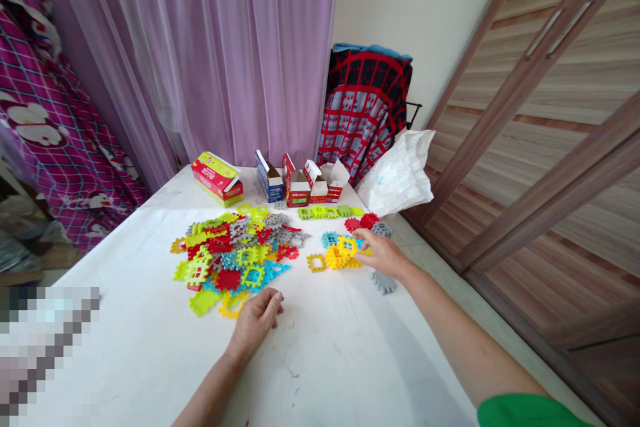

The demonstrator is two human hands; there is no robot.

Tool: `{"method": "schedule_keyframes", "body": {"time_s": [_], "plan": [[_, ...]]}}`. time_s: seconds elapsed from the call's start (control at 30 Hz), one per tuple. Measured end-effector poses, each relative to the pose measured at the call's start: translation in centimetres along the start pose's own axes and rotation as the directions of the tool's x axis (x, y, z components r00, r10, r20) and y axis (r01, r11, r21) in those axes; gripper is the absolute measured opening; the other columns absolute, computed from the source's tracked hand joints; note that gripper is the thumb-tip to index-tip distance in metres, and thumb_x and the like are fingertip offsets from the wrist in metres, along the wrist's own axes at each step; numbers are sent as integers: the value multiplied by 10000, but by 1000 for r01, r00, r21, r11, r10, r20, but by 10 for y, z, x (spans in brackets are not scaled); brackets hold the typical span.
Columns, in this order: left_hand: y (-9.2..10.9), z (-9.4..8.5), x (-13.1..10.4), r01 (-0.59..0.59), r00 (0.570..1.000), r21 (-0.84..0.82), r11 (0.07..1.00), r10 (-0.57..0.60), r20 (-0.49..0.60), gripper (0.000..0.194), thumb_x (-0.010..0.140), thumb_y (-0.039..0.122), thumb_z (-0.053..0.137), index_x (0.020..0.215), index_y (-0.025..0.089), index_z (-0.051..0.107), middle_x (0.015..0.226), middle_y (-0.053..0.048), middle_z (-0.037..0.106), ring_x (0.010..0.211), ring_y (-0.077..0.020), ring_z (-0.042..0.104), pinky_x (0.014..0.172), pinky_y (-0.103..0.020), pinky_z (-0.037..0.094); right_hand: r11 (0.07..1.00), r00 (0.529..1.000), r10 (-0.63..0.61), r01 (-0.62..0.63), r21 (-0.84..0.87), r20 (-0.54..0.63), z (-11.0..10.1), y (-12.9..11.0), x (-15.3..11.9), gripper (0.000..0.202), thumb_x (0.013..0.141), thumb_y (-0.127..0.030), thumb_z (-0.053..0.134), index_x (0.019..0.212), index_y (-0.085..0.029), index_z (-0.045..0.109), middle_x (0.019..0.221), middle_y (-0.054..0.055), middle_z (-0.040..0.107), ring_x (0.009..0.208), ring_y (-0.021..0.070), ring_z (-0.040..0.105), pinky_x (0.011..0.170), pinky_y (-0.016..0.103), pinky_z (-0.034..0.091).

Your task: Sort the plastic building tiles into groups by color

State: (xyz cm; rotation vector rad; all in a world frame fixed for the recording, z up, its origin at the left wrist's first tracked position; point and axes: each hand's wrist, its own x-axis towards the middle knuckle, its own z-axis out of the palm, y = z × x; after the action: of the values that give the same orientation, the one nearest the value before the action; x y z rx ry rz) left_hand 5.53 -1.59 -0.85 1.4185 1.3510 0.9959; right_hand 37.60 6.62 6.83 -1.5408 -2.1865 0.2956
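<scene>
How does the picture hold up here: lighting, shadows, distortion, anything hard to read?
Head view: soft light; a faint shadow on the white table beside the right forearm; wide-angle stretch, with the wardrobe leaning; a pixelated block hiding the lower left corner; small print on the boxes too soft to read; colored plastic pieces clearly distinguishable by hue.

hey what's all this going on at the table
Someone is handling notched plastic pieces at a white table. Their right hand is at the yellow pieces, though whether it grips one is unclear. The left hand is loosely curled beside a mixed-colour pile. Some pieces are already grouped by colour, including a green row on the right. Small open boxes stand at the far edge.
</scene>
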Motion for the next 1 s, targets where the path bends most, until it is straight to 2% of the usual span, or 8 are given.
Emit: {"method": "schedule_keyframes", "body": {"time_s": [0.1,0.2,0.33,0.7,0.83,0.93,1.0], "plan": [[1,0,0,2,1000,-3,1000,-2,-6,428,765,626,497,716,207,569,609,8,609,442,-114,531,467,-233,406,1000,996,-12,13,-8,87,3,4,13,531,671,-124,645,1190,-203,567,1100,49,684,779,154,639,803,306,486],[1,0,1,7,1000,2,1000,-7,-8,429,758,629,502,710,208,568,602,8,608,439,-116,531,466,-237,405,999,991,-53,53,-2,123,14,6,17,523,676,-134,652,1186,-210,571,1111,42,683,812,160,648,815,302,484],[-3,0,2,-6,1000,9,1000,6,-7,437,769,628,491,724,202,577,614,-1,616,445,-117,535,482,-242,414,996,987,-84,82,20,137,20,11,20,526,673,-131,659,1186,-202,570,1119,40,684,797,154,646,795,287,486],[-3,-1,2,0,1000,18,1000,1,-26,447,758,644,501,711,206,578,600,6,623,438,-118,549,470,-241,431,994,980,-109,108,12,166,20,17,24,531,680,-119,643,1201,-199,585,1146,50,675,820,162,650,814,295,493],[-3,0,2,-7,1000,19,1000,8,-30,429,761,629,504,712,209,580,599,8,627,437,-119,554,467,-240,434,996,991,-91,90,18,102,13,20,22,548,683,-122,617,1223,-206,581,1210,60,646,865,169,649,876,328,489],[-3,0,2,-7,999,23,1000,8,-34,412,767,613,503,720,213,585,605,10,631,440,-119,557,474,-242,440,997,998,-36,39,64,-42,8,16,14,446,729,-125,552,1163,-202,615,1181,63,655,828,158,655,857,322,503],[-2,0,3,2,999,26,1000,-1,-34,415,764,615,498,715,212,584,605,10,629,439,-118,553,475,-243,437,992,984,15,8,125,-177,13,6,3,350,775,-151,510,1095,-202,642,1101,60,681,807,159,657,823,313,516]]}}
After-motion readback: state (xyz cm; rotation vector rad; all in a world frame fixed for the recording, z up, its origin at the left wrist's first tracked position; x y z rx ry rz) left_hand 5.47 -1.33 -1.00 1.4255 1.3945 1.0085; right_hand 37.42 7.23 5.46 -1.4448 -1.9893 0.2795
